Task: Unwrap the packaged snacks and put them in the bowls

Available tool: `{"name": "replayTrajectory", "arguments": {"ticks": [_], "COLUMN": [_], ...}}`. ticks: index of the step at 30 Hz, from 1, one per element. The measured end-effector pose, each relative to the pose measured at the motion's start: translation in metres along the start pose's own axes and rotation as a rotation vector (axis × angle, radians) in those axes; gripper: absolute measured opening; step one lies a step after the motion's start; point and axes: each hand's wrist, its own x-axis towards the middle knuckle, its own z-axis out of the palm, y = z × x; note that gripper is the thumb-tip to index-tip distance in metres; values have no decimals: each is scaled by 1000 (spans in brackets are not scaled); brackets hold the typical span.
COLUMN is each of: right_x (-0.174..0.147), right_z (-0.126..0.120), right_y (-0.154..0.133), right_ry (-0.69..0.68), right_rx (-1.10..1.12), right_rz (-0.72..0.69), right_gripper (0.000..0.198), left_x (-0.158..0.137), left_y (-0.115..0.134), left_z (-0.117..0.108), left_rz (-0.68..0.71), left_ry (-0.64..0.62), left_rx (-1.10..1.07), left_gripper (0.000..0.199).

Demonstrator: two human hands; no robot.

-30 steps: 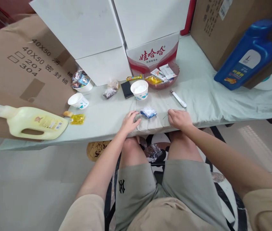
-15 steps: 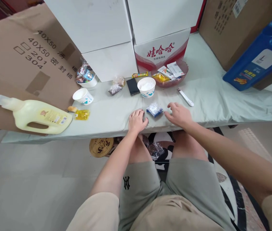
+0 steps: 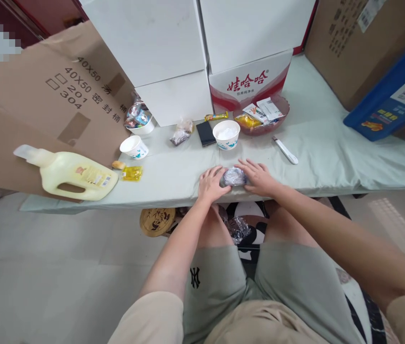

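Observation:
A small bundle in clear plastic wrap [image 3: 234, 176] lies near the front edge of the cloth-covered table [image 3: 174, 177]. My left hand [image 3: 212, 185] is at its left side and my right hand [image 3: 259, 178] at its right, fingers curved against it. Between them the two hands grip the bundle. Through the wrap it looks greyish purple; its contents cannot be made out. Just beyond stands a white paper bowl [image 3: 227, 142] with something white inside. To the right lies a white utility knife [image 3: 285, 150].
Behind the bowl are a dark flat phone-like object [image 3: 206, 134], plastic-wrapped pieces [image 3: 182, 132] and a pink bowl of packets [image 3: 284, 114]. A second paper bowl [image 3: 131, 147], a yellow packet [image 3: 132, 173] and a pale yellow jug [image 3: 80, 190] are left. A blue bottle [image 3: 378, 112] stands right.
Both hands have closed in on the wrapped bundle from either side and now touch it. Its blue edge no longer shows. The camera view has shifted slightly.

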Motion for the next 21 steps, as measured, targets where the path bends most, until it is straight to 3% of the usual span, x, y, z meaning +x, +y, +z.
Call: {"name": "replayTrajectory", "arguments": {"ticks": [3, 5, 6, 8, 10, 13, 18, 21], "right_x": [-9, -19, -25, -38, -51, -61, -56, -44], "right_z": [-17, -31, -38, -49, -56, -63, -70, -71], "right_y": [34, 62, 76, 98, 108, 105, 78, 54], "right_ry": [164, 274, 252, 143, 99, 160, 211, 209], "right_rx": [-64, -142, -172, -210, -236, -185, 8, 118], "right_rz": [190, 473, 596, 694, 674, 649, 633, 504], "right_gripper": [60, 56, 55, 48, 42, 40, 42, 40], "left_x": [0, -1, -1, -1, -1, -1, -1, -1], "left_y": [1, 2, 2, 2, 2, 2, 4, 3], "left_z": [-1, -1, -1, 0, 1, 2, 1, 1], "left_rz": [-14, -7, -4, -11, -21, -20, -6, -1], "left_ry": [7, 19, 26, 38, 46, 54, 54, 50], "left_rx": [-10, -22, -26, -30, -32, -32, -33, -32], "left_gripper": [58, 57, 57, 58, 59, 59, 53, 53]}}
